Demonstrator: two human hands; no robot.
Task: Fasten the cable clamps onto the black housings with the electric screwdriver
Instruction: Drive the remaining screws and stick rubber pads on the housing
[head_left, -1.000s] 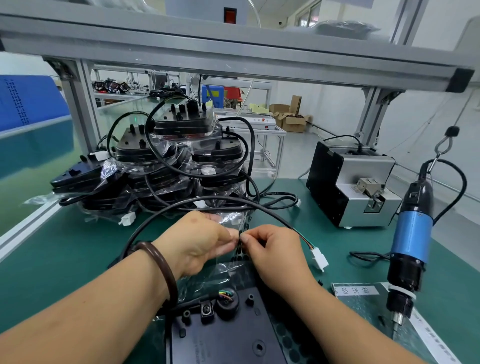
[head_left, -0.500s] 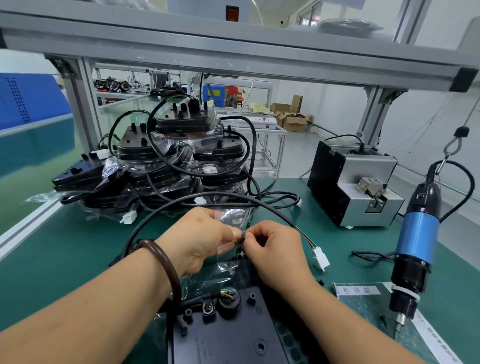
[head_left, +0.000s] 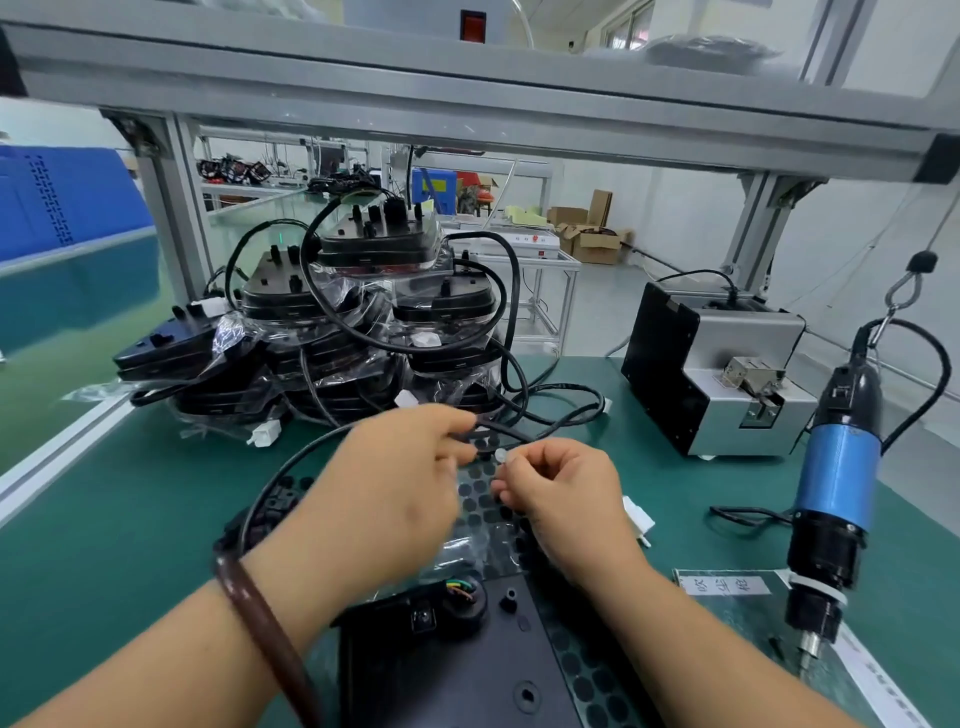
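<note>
A black housing (head_left: 447, 670) lies flat at the near edge of the green mat, its coloured wires showing at a round boss. From it a black cable (head_left: 270, 483) loops up to my left hand (head_left: 395, 483), which pinches it near the top of the loop. My right hand (head_left: 561, 493) pinches a small pale clamp (head_left: 500, 455) at its fingertips, close beside the left fingers. A white connector (head_left: 638, 518) lies just right of my right hand. The blue and black electric screwdriver (head_left: 836, 483) hangs upright on the right, bit down, untouched.
A pile of bagged black housings (head_left: 363, 322) with looping cables fills the back left. A grey and black screw feeder box (head_left: 722, 374) stands at the back right. A sheet of black dot pads (head_left: 483, 504) lies under my hands. A labelled tray (head_left: 737, 597) sits below the screwdriver.
Both hands have dropped slightly and moved apart a little. The clear bag between them is gone from the fingers, and the small pale clamp now shows at my right fingertips.
</note>
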